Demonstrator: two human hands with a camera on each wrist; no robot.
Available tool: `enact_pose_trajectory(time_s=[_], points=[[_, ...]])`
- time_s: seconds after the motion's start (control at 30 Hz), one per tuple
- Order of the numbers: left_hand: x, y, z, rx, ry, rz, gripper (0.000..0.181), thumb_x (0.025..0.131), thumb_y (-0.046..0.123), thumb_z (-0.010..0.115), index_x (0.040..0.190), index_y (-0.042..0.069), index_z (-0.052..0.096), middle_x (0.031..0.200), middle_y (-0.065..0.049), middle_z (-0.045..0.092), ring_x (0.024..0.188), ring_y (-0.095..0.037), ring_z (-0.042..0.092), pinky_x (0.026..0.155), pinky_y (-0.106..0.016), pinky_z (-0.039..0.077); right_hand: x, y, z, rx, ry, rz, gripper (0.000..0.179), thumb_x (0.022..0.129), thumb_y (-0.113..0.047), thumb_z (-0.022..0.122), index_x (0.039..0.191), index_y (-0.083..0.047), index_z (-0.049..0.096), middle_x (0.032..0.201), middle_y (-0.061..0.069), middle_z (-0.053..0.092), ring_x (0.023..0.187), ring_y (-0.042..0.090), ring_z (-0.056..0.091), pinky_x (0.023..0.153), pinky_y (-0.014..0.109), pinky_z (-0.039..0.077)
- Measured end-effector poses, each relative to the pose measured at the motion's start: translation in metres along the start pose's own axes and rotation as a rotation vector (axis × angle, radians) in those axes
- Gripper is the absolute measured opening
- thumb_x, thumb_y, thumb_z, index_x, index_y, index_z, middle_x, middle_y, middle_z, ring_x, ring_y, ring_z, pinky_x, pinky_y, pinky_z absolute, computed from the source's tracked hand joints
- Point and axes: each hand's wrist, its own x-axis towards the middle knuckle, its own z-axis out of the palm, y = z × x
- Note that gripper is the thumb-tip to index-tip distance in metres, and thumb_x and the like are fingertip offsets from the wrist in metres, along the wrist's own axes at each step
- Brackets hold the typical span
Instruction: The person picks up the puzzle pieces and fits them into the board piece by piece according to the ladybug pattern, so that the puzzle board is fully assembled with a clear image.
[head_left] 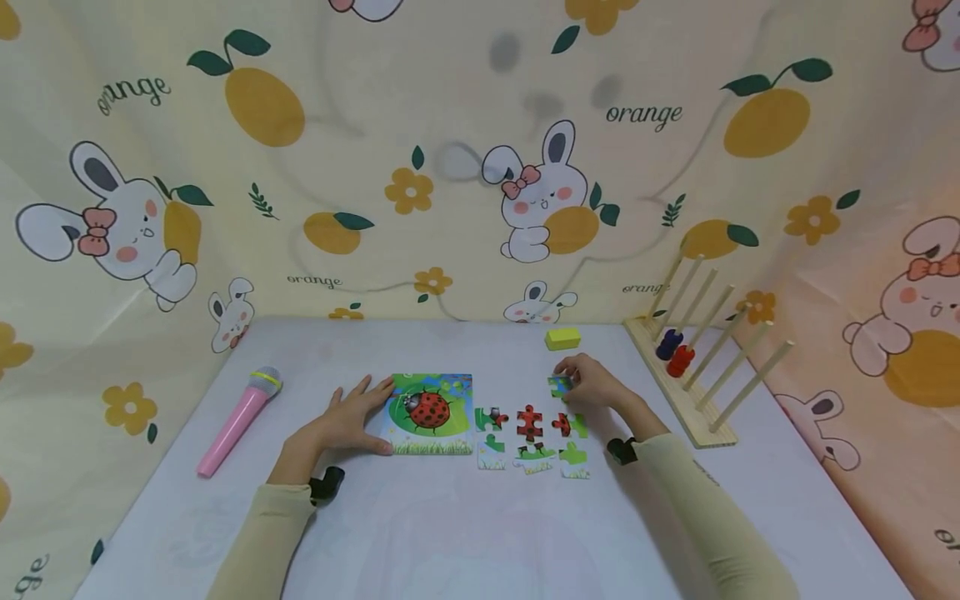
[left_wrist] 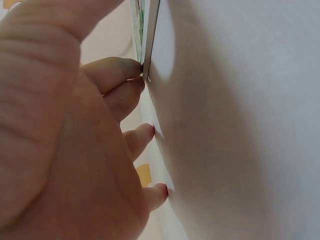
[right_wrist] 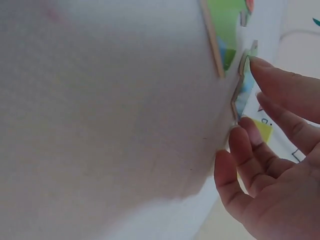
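My left hand [head_left: 345, 421] lies at the left side of a square ladybug picture board [head_left: 442, 447]. Its fingers are spread, with fingertips and thumb touching the board's edge. In the left wrist view the fingertips [left_wrist: 147, 131] rest on the tabletop beside the board's thin edge [left_wrist: 149, 45]. To the right of the board lie several loose jigsaw pieces, among them a red middle piece [head_left: 529, 423]. My right hand [head_left: 592, 383] pinches the blue-green top right puzzle piece [head_left: 557, 386]. The right wrist view has this piece [right_wrist: 244, 90] between thumb and fingers, low at the table.
A pink toy microphone [head_left: 238, 425] lies at the left. Behind the right hand sits a yellow block [head_left: 562, 338]. A wooden peg stand [head_left: 705, 421] with upright rods, dark blue beads [head_left: 669, 344] and red beads [head_left: 681, 361] stands at the right. Printed cloth [head_left: 465, 100] hangs behind the table.
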Motion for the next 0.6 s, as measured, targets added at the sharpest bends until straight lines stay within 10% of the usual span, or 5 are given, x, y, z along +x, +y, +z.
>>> enact_pose_trajectory(time_s=[0.6], points=[[-0.011, 0.002, 0.002, 0.079, 0.07, 0.087, 0.097, 0.077, 0.06, 0.078, 0.149, 0.003, 0.045, 0.16, -0.014, 0.031, 0.149, -0.046, 0.012, 0.108, -0.077, 0.012, 0.0, 0.002, 0.002, -0.043, 0.002, -0.074, 0.039, 0.078, 0.004, 0.08, 0.114, 0.008, 0.065, 0.1, 0.016, 0.053, 0.09, 0.028, 0.046, 0.077, 0.036, 0.04]])
